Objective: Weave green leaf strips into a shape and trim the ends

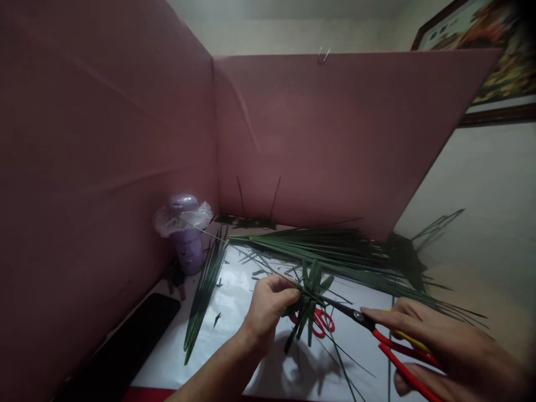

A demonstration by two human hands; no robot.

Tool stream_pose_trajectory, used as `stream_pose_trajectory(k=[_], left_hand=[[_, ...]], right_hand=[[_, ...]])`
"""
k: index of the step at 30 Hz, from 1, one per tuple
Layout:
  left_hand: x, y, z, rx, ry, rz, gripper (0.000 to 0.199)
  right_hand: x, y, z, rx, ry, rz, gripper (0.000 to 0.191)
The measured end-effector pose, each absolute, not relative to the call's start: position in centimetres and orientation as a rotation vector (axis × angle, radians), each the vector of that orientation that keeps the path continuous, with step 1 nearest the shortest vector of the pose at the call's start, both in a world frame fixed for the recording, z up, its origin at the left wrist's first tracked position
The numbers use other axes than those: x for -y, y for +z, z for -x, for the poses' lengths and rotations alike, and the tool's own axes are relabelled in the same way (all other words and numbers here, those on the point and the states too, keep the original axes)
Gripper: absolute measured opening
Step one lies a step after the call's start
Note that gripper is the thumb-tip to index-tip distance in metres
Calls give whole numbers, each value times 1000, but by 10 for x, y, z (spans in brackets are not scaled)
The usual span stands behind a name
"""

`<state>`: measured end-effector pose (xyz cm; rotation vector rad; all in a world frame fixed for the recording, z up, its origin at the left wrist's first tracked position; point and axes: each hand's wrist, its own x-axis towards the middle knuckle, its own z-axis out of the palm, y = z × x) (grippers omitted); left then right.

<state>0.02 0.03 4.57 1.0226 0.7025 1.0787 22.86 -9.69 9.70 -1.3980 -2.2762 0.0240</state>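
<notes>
Left hand (268,306) pinched spiky green leaf-strip weave (310,297) by its left side; right hand (456,341) gripped red-handled black scissors (358,316), blades aimed far-left at it.

The left hand (268,310) grips the leaf piece (312,273) between thumb and fingers. The right hand (454,346) holds the scissors (358,316), handles apart, blades at the piece. A red-handled pair (330,321) lies beyond, partly hidden. Long leaves (314,245) lie behind; a purple bottle (188,254) stands at image left, plastic (167,222) around its upper part.
</notes>
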Motion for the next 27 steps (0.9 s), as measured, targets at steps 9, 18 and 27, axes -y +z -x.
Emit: stream_pose_trajectory(k=[9, 18, 27], left_hand=[[2, 46, 0, -679, 1071, -987, 8], [4, 49, -1, -665, 1070, -995, 8], [5, 46, 0, -648, 1064, -1008, 10]], right_hand=[[93, 96, -222, 2357, 178, 1409, 50], [90, 92, -219, 2403, 2, 1450, 38], [90, 91, -212, 2395, -33, 1420, 36]])
